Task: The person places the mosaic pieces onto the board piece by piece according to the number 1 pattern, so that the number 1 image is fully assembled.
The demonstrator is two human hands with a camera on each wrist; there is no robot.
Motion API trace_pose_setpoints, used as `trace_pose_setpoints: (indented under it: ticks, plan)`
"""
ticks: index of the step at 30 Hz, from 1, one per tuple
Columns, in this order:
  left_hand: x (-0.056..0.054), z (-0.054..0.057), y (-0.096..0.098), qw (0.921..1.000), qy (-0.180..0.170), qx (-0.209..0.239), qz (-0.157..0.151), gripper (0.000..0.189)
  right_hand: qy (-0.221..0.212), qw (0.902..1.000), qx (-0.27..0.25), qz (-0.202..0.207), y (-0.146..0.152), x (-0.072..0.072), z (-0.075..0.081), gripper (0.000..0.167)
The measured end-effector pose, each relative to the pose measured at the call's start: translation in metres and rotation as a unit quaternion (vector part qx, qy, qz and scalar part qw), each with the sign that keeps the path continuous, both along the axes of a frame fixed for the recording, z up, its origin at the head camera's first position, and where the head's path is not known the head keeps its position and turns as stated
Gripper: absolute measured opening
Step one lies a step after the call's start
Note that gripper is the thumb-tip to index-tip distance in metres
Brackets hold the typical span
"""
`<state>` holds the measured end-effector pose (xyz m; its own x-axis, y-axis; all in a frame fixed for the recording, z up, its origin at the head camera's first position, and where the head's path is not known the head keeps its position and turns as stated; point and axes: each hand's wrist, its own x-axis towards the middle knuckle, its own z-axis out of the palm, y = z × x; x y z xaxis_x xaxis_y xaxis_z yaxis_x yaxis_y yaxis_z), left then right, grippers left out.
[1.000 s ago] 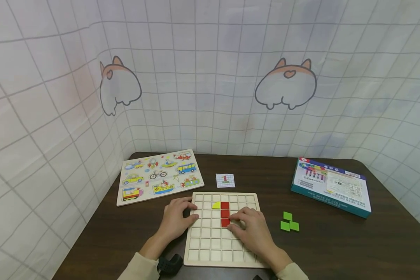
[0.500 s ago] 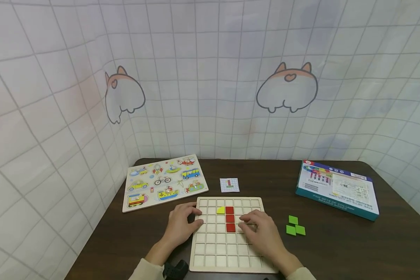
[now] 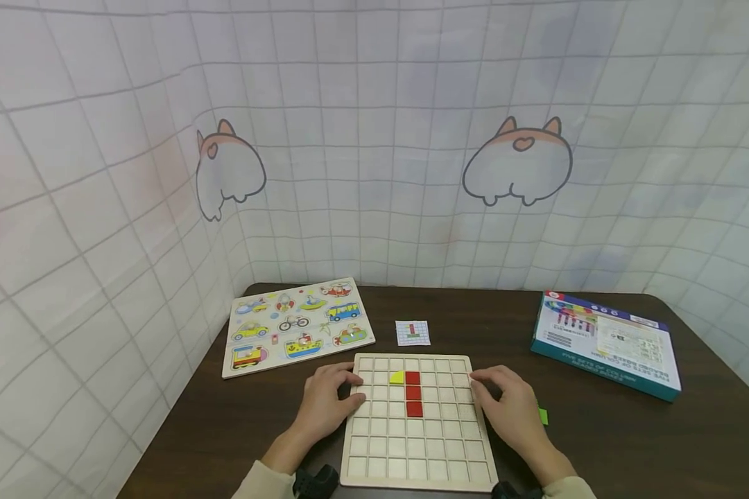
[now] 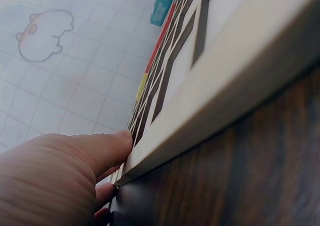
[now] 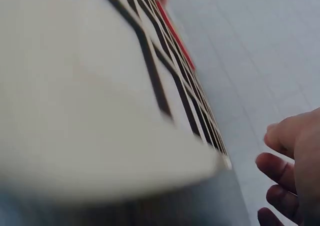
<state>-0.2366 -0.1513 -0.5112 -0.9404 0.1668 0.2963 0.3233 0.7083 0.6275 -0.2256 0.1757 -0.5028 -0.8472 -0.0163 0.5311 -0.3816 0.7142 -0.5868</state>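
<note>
A pale wooden grid board (image 3: 399,447) lies flat on the dark table. Three red square tiles (image 3: 414,393) make a column in its cells, and a yellow tile (image 3: 397,378) with one slanted corner sits left of the top one. My left hand (image 3: 324,402) grips the board's left edge; in the left wrist view its thumb lies on the rim with fingers lower at the side. Beside the right edge is my right hand (image 3: 513,412), fingers loosely bent and holding nothing. It mostly hides the green tiles (image 3: 544,416) behind it.
A small gridded picture card (image 3: 412,333) lies beyond the board. Back left is a vehicle puzzle board (image 3: 299,329); back right, a flat teal-sided box (image 3: 605,346). A grid-patterned cloth (image 3: 381,173) hangs behind the table.
My right hand has left the lowest red tile and moved right to the board's right edge, covering most of the green tiles. The left hand stays at the left edge. The view has shifted slightly.
</note>
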Motion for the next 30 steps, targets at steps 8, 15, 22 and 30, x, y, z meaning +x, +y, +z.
trace_pose_setpoints:
  ticks: [8, 15, 22, 30]
  plan:
    - [-0.001, 0.0, 0.001, 0.9999, -0.009, -0.007, 0.002, 0.018, 0.051, 0.9974, 0.012, -0.049, 0.031, -0.006, 0.005, 0.011]
    - [0.001, 0.0, -0.001, 1.0, -0.003, -0.006, 0.0, 0.019, 0.045, 0.9973, 0.022, -0.054, 0.043, -0.003, 0.013, 0.012]
    - [0.0, 0.001, 0.0, 0.9999, -0.01, -0.005, 0.005, 0.018, 0.019, 0.9979, 0.036, -0.051, 0.05, 0.0, 0.017, 0.013]
    - [0.001, 0.001, 0.0, 0.9999, -0.008, -0.006, 0.01, 0.017, -0.054, 0.9966, 0.026, -0.057, 0.063, -0.001, 0.019, 0.019]
